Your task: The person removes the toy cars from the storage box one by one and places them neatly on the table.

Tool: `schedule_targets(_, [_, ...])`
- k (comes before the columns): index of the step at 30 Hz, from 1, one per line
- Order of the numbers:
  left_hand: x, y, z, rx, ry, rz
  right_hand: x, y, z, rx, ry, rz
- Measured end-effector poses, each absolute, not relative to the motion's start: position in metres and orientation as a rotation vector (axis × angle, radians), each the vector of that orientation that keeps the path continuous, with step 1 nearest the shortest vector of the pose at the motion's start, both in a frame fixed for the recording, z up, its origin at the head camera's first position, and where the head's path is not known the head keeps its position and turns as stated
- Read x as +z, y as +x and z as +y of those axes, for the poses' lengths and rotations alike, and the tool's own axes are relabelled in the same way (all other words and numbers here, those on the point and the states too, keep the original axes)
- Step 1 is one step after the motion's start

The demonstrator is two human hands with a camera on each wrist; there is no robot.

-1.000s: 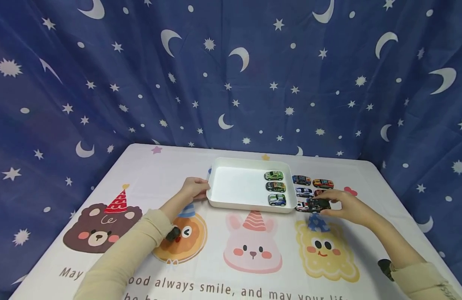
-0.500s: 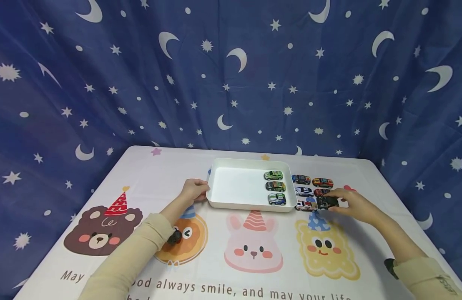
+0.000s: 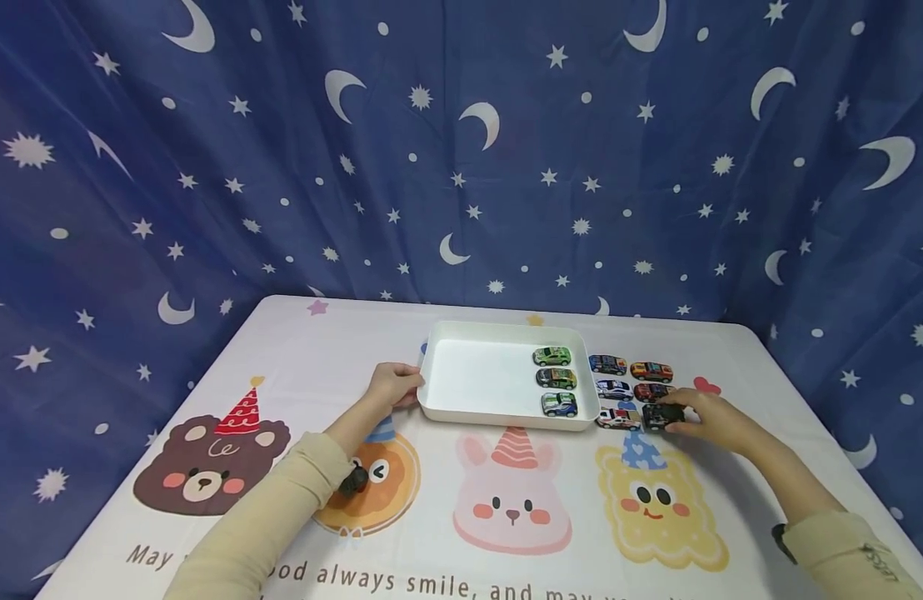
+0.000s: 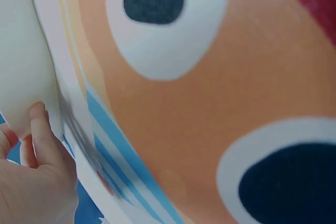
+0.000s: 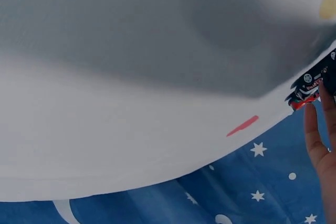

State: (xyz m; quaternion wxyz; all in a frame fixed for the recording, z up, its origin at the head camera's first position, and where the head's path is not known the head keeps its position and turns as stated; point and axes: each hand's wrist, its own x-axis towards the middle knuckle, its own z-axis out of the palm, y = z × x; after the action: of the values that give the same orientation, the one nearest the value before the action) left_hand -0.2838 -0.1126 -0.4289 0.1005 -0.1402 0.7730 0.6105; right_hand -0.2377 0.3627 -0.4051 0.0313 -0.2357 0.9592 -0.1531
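My left hand (image 3: 395,385) pinches the left end of a white rectangular tray (image 3: 461,417); in the left wrist view, the thumb lies against the tray wall (image 4: 26,66). Three toy cars stand in a column inside the tray's right end: a green one (image 3: 552,357), a dark green-and-yellow one (image 3: 556,378) and a white-and-blue one (image 3: 560,405). To the right of the tray, my right hand (image 3: 712,419) holds a black toy car (image 3: 658,416) between thumb and fingers, at the table surface. In the right wrist view the fingers partly cover cars at the frame's edge.
Outside the tray's right wall, more toy cars sit close together: blue (image 3: 608,364), orange-red (image 3: 651,372), white (image 3: 615,389), dark red (image 3: 652,392) and white-and-red (image 3: 619,418). A cartoon-printed cloth (image 3: 401,575) covers the table; a starry blue curtain (image 3: 356,225) hangs behind.
My right hand has shifted the black car rightwards, off the white-and-red car, to a spot beside it and in front of the dark red one. My left hand stays on the tray.
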Motion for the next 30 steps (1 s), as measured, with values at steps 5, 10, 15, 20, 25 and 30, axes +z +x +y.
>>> schedule_targets(5, [-0.424,-0.286,-0.110,1.829,-0.392,2.288,-0.401,-0.241,0.364,-0.442,-0.724,2.953])
schedule_targets(10, [-0.417,-0.289,-0.110,1.830,-0.370,2.288,-0.401,-0.243,0.364,-0.406,-0.710,2.976])
schedule_targets(15, [-0.418,-0.288,-0.112,1.810,-0.401,2.267,-0.403,-0.245,0.361,-0.307,-0.696,2.968])
schedule_targets(20, [-0.422,-0.287,-0.112,1.818,-0.406,2.261,-0.404,-0.245,0.358,-0.248,-0.676,2.972])
schedule_targets(25, [-0.425,-0.286,-0.113,1.814,-0.419,2.259,-0.404,-0.242,0.355,-0.263,-0.670,2.963])
schedule_targets(30, [-0.429,-0.285,-0.114,1.809,-0.422,2.256,-0.404,-0.238,0.352,-0.314,-0.664,2.952])
